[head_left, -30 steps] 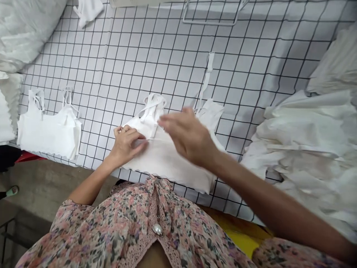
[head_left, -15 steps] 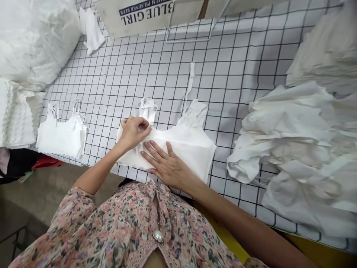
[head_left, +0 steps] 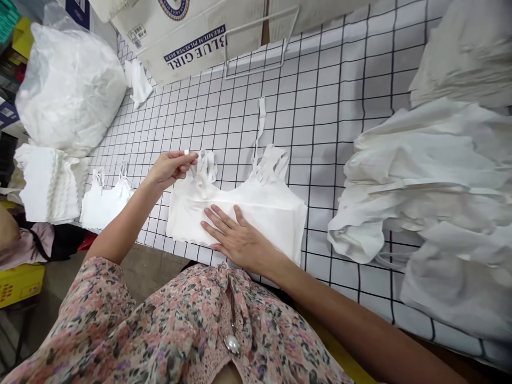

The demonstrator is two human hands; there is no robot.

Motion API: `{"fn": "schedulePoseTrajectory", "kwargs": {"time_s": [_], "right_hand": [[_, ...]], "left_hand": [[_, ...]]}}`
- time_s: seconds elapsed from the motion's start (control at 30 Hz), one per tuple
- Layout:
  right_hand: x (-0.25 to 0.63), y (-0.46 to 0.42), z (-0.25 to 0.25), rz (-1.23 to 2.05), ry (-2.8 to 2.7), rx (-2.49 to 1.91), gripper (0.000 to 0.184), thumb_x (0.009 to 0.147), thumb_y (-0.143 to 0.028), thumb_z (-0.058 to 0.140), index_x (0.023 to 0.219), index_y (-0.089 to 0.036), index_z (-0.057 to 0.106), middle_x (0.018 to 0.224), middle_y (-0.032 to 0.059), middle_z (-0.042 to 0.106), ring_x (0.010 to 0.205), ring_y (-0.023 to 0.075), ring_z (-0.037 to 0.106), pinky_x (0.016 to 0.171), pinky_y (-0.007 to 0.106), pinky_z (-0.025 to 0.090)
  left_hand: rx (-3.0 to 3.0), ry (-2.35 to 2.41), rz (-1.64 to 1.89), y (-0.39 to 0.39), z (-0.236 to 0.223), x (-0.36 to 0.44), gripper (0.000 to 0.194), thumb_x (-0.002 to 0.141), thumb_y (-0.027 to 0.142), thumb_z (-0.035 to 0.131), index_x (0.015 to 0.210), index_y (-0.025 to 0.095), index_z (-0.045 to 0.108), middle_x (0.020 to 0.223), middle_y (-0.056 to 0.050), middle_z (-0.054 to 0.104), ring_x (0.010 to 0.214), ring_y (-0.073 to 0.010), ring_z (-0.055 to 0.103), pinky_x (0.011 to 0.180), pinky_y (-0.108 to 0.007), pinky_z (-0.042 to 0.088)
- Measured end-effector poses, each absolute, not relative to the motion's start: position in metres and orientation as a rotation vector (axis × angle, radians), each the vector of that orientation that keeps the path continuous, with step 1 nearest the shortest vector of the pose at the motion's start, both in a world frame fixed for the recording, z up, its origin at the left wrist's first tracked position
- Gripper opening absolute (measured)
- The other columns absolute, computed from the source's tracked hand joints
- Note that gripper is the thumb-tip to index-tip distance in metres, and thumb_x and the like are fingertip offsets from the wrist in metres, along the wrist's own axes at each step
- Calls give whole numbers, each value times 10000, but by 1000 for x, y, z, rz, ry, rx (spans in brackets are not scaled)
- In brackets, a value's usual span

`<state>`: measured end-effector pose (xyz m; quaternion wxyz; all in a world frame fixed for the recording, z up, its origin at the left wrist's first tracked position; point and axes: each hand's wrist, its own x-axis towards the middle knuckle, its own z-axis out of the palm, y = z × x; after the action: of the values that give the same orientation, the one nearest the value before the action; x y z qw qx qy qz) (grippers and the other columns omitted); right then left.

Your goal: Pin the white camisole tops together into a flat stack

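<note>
A white strappy bra top [head_left: 276, 213] lies flat in front of me, apparently on top of others like it, since several straps bunch at each shoulder. My right hand [head_left: 242, 237] rests flat on its middle with the fingers spread. At the garment's upper left, my left hand [head_left: 170, 168] pinches the end of a white shoulder strap [head_left: 193, 168] between thumb and fingers, lifted just off the cloth. On the other side, one long strap [head_left: 260, 125] stretches out over the table away from me.
On the right lies a loose heap of white garments [head_left: 408, 176]. To the left are a small pile of bra tops [head_left: 106, 205], a stack of folded white pieces [head_left: 48, 184] and a stuffed plastic bag [head_left: 72, 85]. A carton [head_left: 240, 50] and wire frame [head_left: 254, 72] stand behind the checked tablecloth [head_left: 316, 101].
My left hand has moved left and away from me, off the garment's neckline, and now holds up a strap end. My right hand stays flat. The view has shifted left.
</note>
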<state>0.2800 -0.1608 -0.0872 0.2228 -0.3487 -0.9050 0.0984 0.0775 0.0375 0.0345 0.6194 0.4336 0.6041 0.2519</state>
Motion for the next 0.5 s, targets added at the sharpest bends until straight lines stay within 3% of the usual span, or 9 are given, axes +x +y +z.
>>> {"fn": "schedulePoseTrajectory", "kwargs": {"time_s": [0.17,0.33,0.5], "right_hand": [[276,-162,-91,241,-2458,-949,580,1168,-432,423,1644,-121,537,1778,198,366,1657,387,422,1253,708,476],[274,-162,-97,332,-2417,-941,590,1162,-413,449,1678,-131,494,1802,188,312,1689,378,364,1321,725,379],[273,-162,-88,373,-2427,-962,566,1146,-390,501,1646,-125,528,1775,197,374,1670,378,403,1296,722,423]], "left_hand": [[1042,1461,533,57,54,71,152,919,236,878,843,113,832,887,-94,810,539,4,526,432,-140,301],[1188,1466,397,74,38,62,151,907,266,889,826,145,852,932,-106,809,570,-14,564,460,-186,308],[1381,1594,363,80,17,52,279,890,403,903,771,169,809,778,-89,749,620,-93,583,540,-265,391]]}}
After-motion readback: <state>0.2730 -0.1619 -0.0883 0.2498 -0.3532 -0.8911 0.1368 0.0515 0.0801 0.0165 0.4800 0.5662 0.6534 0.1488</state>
